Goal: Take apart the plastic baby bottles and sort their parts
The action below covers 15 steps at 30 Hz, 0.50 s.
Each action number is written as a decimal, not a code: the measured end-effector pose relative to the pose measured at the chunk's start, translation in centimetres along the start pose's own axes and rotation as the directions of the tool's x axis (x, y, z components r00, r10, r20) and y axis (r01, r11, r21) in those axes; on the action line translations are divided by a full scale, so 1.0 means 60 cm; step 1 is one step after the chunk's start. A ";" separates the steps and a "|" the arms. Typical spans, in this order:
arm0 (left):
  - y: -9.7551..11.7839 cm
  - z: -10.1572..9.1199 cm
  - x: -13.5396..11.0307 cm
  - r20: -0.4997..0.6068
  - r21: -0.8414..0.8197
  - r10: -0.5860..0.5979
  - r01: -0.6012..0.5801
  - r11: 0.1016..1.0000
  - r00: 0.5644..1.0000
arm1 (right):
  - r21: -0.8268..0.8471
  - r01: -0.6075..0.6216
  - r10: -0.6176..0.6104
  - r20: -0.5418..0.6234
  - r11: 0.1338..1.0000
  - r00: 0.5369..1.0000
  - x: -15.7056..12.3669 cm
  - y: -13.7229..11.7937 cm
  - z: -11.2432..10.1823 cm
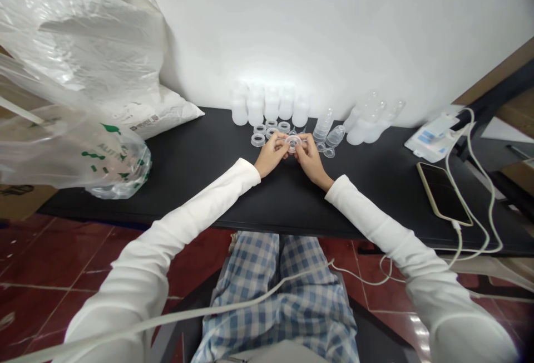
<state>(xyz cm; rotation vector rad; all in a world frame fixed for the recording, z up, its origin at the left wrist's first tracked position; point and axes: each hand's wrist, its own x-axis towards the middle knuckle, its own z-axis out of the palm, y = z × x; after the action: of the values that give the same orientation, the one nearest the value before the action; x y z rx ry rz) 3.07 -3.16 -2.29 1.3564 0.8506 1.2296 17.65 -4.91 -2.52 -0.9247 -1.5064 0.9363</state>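
Gently, both hands (292, 154), fingertips pinching clear ring (292, 143)

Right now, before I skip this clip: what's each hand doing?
Left hand: closed, holding a translucent ring by its left side.
Right hand: closed, holding the same ring by its right side.
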 end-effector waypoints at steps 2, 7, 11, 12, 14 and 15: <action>0.000 0.001 -0.001 -0.005 0.026 0.009 -0.009 1.000 1.000 | -0.027 0.008 -0.009 -0.017 1.000 1.000 0.001 0.005 0.000; 0.000 0.002 -0.004 -0.008 0.115 0.022 -0.021 0.993 1.000 | -0.098 0.047 -0.051 -0.032 0.994 0.998 0.002 0.011 0.000; 0.001 0.001 -0.006 -0.012 0.184 0.046 -0.043 0.982 0.999 | -0.107 0.050 -0.054 -0.026 0.993 0.998 0.000 0.008 -0.001; 0.001 0.001 -0.006 -0.012 0.193 0.049 -0.046 0.980 0.999 | -0.099 0.049 -0.052 -0.021 0.994 0.998 0.000 0.008 -0.001; 0.002 0.000 -0.008 -0.006 0.203 0.052 -0.050 0.978 0.999 | -0.083 0.048 -0.050 -0.018 0.995 0.999 0.000 0.008 -0.001; 0.003 -0.001 -0.008 -0.002 0.208 0.056 -0.054 0.977 0.998 | -0.077 0.048 -0.049 -0.020 0.996 0.999 0.000 0.008 -0.001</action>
<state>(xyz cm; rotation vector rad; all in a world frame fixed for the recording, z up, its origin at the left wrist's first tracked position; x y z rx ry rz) 2.91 -3.66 -2.21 1.5524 0.9745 1.2151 17.73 -4.71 -2.97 -0.9458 -1.5484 0.8361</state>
